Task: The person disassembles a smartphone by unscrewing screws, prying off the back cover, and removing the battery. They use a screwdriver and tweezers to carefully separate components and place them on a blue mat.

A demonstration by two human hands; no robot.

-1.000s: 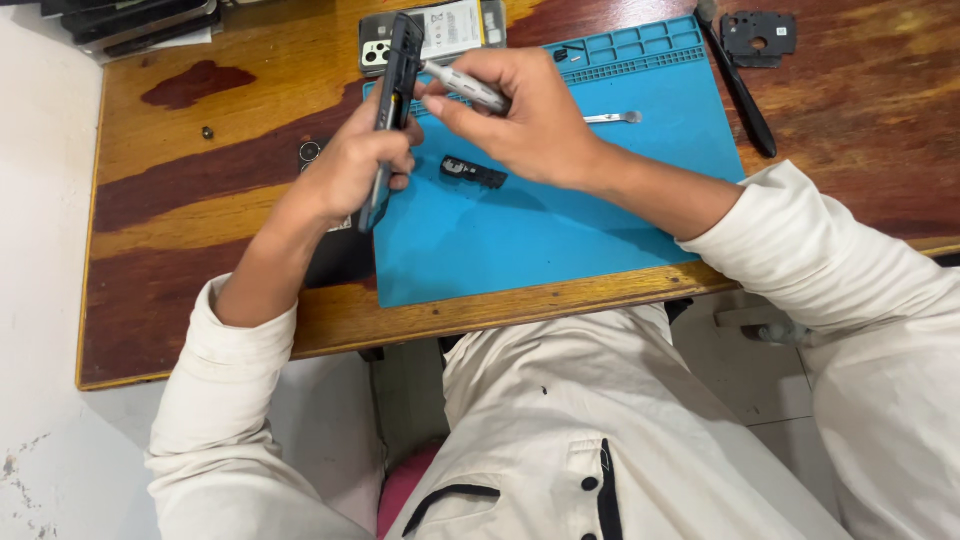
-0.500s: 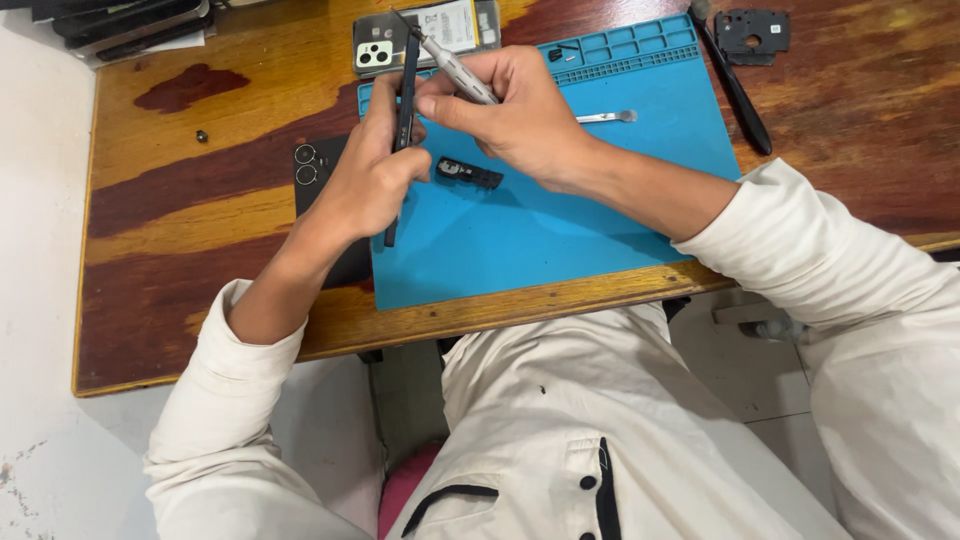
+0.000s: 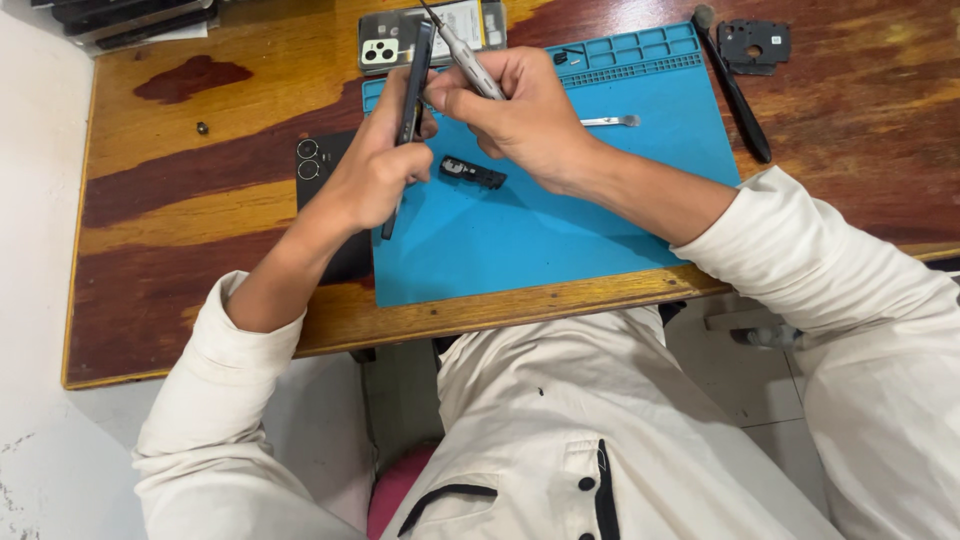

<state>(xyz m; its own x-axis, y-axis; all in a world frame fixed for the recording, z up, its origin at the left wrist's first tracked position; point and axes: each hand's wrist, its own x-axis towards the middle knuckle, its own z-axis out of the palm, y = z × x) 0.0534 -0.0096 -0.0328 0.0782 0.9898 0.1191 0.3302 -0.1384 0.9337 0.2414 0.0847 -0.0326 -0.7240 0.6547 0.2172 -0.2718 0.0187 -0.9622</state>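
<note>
Near the worktop's [image 3: 200, 250] far edge, above the blue mat [image 3: 560, 220], a dark phone [image 3: 412, 90] is held edge-up, pinched by the left hand's [image 3: 375, 170] fingers. A grey screwdriver [image 3: 465, 60] is gripped by the right hand's [image 3: 520, 115] closed fingers, just beside the phone.

The dark phone [image 3: 412, 95] stands on edge above the blue mat's upper-left part, seen as a thin slab running from 12 down to 6 o'clock. The silver screwdriver [image 3: 462, 55] slants toward 11 o'clock, its thin tip just beside the phone's top end.
</note>
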